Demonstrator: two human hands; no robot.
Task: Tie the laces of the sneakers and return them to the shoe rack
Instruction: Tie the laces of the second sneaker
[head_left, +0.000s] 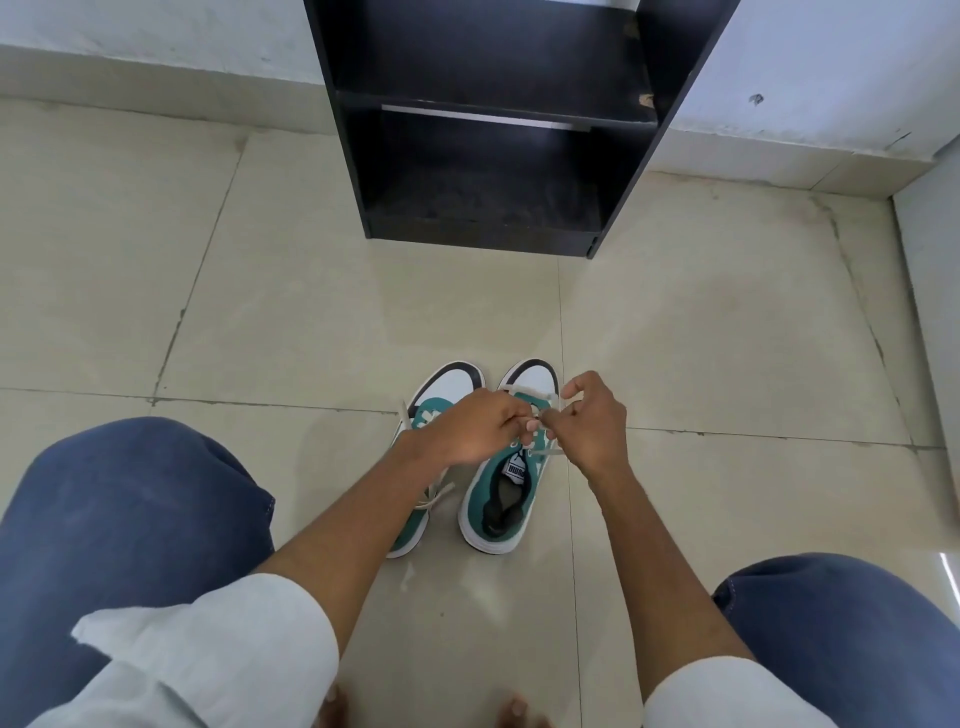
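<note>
Pinching one lace (546, 453), two hands (470, 428) (589, 423) work over two sneakers (501, 499) near one rack (498, 124).

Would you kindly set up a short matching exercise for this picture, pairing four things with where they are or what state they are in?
Things:
1. right sneaker
2. left sneaker
3. shoe rack
4. right hand

States:
A. stands against the wall, shelves bare
B. pinches a lace
C. partly hidden under the left hand, a loose lace trailing beside it
D. lace being tied by both hands

Pairs: 1-D, 2-C, 3-A, 4-B
</note>
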